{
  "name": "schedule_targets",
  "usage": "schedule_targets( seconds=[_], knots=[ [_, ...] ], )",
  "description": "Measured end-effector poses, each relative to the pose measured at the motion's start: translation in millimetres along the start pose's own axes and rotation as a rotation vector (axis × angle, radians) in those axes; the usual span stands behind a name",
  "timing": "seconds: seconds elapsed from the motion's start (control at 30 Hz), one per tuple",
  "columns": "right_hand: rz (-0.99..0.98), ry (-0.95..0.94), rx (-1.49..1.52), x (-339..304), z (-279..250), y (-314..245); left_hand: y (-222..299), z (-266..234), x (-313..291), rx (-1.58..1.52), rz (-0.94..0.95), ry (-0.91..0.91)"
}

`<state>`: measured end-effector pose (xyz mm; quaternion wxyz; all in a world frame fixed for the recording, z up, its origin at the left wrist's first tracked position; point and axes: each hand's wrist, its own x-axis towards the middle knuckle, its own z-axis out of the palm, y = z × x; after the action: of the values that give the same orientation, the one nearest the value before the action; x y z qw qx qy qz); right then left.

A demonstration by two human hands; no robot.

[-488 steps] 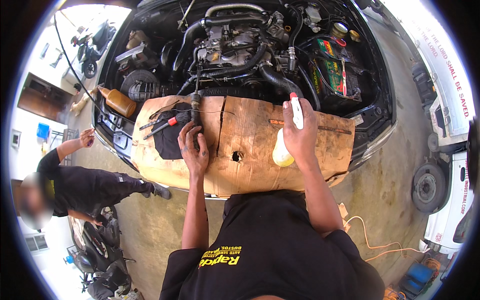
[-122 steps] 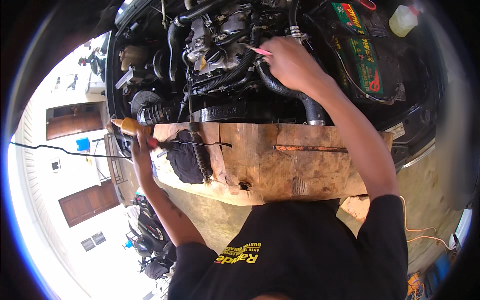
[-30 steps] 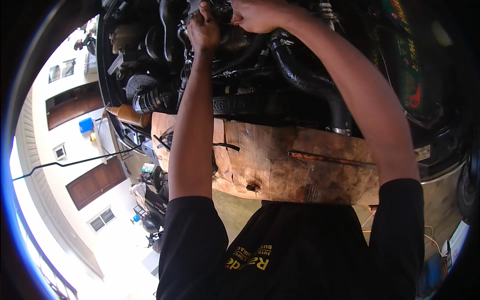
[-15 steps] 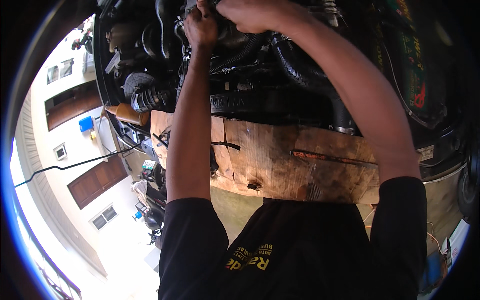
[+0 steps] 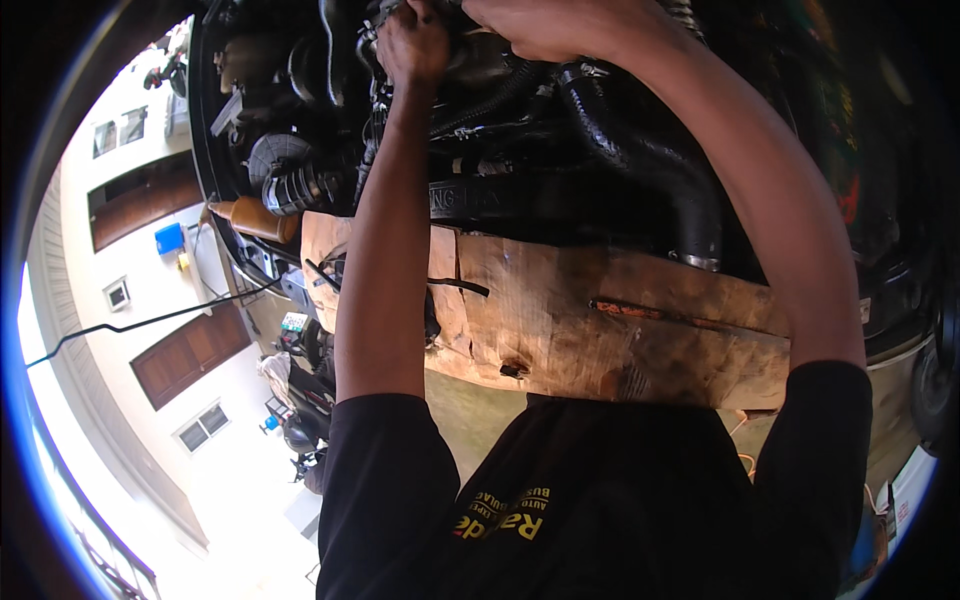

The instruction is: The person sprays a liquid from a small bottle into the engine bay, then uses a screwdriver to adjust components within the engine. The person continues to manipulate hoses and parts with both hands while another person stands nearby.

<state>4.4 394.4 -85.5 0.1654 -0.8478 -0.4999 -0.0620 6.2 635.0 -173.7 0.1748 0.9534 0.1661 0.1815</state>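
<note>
Both my hands reach into a dark engine bay at the top edge of the view. My left hand (image 5: 412, 45) has its fingers curled closed among hoses and metal parts; what it grips is hidden. Just to its right, my right hand (image 5: 545, 28) is bent inward with folded fingers, partly cut off by the upper edge, and I cannot see what is in it. Below the right hand curves a thick black hose (image 5: 603, 135) with a metal clamp at its lower end. A thin grey hose (image 5: 328, 60) runs upward to the left of my left hand.
Stained cardboard (image 5: 550, 275) covers the car's front edge, bearing a long rusty bar (image 5: 650, 314) and a short black tube (image 5: 462, 286). At left lie an amber bottle (image 5: 262, 219) and a ribbed air duct (image 5: 290, 190). A parked motorcycle (image 5: 305, 430) stands beyond.
My right forearm and elbow have swung outward to the right, and the right hand has shifted slightly right and up. My left hand has moved a little right. The view has shifted slightly.
</note>
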Motion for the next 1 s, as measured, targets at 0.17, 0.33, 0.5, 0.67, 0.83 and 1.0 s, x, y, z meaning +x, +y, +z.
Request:
schedule_targets(
  seconds=[0.17, 0.33, 0.5, 0.67, 0.83, 1.0],
  knots=[
    [0.123, 0.052, 0.109, 12, 31, 8, 19, 2, -2, -0.086, 0.05, 0.02],
    [0.256, -0.202, 0.279, 13, -1, 7, -4, 0, 0, -0.057, 0.07, 0.088],
    [0.23, -0.023, 0.353, 9, 38, 14, 13, -6, -3, -0.206, 0.001, -0.044],
    [0.375, -0.055, 0.473, 4, 34, 17, 22, -1, -8, -0.176, 0.101, 0.076],
    [0.227, -0.085, 0.506, 15, 34, 22, -19, 8, 5, -0.088, 0.122, 0.141],
    [0.311, 0.069, 0.377, 21, 50, 22, 1, 6, 0, -0.156, 0.069, 0.03]
  ],
)
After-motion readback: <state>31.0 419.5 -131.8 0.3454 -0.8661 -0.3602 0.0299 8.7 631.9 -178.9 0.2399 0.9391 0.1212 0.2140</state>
